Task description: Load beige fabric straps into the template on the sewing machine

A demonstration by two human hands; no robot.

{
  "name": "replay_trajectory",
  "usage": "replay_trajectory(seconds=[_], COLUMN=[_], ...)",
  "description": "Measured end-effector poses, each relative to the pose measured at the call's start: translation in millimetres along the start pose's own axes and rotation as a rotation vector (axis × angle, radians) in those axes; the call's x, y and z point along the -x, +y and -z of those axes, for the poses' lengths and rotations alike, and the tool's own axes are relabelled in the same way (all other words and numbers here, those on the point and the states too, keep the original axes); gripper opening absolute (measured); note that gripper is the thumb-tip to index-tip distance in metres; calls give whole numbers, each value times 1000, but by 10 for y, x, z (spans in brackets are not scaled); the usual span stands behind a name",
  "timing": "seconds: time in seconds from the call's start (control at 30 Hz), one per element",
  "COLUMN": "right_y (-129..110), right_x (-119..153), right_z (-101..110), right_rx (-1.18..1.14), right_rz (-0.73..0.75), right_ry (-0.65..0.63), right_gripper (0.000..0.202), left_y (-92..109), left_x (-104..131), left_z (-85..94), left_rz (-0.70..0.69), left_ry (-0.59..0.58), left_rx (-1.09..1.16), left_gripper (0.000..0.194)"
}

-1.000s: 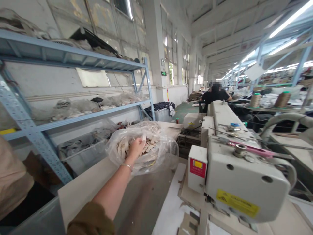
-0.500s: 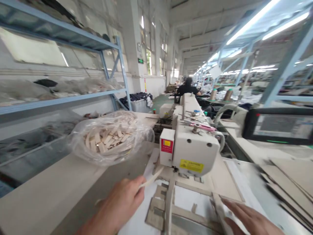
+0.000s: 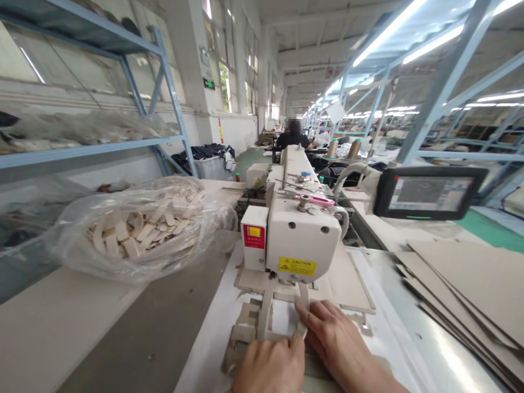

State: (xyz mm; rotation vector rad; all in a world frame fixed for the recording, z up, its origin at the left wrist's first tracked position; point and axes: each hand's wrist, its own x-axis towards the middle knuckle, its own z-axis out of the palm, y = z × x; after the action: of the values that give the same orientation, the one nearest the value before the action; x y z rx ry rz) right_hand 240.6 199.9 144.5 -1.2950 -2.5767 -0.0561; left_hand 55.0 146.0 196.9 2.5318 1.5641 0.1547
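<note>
A white sewing machine head (image 3: 303, 234) stands over a flat beige template (image 3: 352, 278) with cut-out slots. Two pale fabric strips run toward me from under the head; the left strip (image 3: 265, 314) lies untouched in its slot. Both hands are on the right strip (image 3: 304, 297). My left hand (image 3: 272, 363) is closed, pinching its near end. My right hand (image 3: 331, 333) lies just beyond, its fingers together and pressing the strip's edge. The fingertips of both hands almost meet.
An open plastic bag (image 3: 196, 218) of short beige strips sits at the left. A monitor (image 3: 429, 192) stands at the right, with stacked beige boards (image 3: 470, 289) below it. Blue shelving (image 3: 176, 109) is at the left; a person (image 3: 293, 136) in black sits beyond the machine.
My left hand has moved right with the strip, which now lies on the template. My right hand has moved left to meet it. The view has shifted right.
</note>
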Motion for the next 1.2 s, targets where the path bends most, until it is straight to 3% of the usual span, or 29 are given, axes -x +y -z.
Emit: replay_trajectory(seconds=[0.13,0.27,0.53,0.77,0.87,0.97,1.07,1.2], right_y=[51,114,130,235,268,268,241,210], right_x=[-29,-103,-243,-266,-280,-282,-267,-254], right_z=[-102,-157,-91,-112,-73,-40,-52,-94], right_rx=[52,-75,-91,-75,-83,-110,-107,-109], right_rz=[-28,-53,-158,-97,-84,-98,-88,-113], right_ry=[85,-23,-21,52,13,-15,25,57], right_gripper=[50,56,39,23,17,26,39,39], left_y=[66,144,214,204,203,198,187,178], left_x=[-124,-190,-276,-341,-343,-337,-322,-304], left_z=[82,155,230,269,272,256,228,207], left_rz=[22,18,71,77,67,41,33,27], left_ry=[-132,-154,-164,-317,-330,-324,-298,-274], left_rx=[36,10,-17,-15,-40,-49,-41,-29], left_gripper=[35,38,45,42,42,42,43,41])
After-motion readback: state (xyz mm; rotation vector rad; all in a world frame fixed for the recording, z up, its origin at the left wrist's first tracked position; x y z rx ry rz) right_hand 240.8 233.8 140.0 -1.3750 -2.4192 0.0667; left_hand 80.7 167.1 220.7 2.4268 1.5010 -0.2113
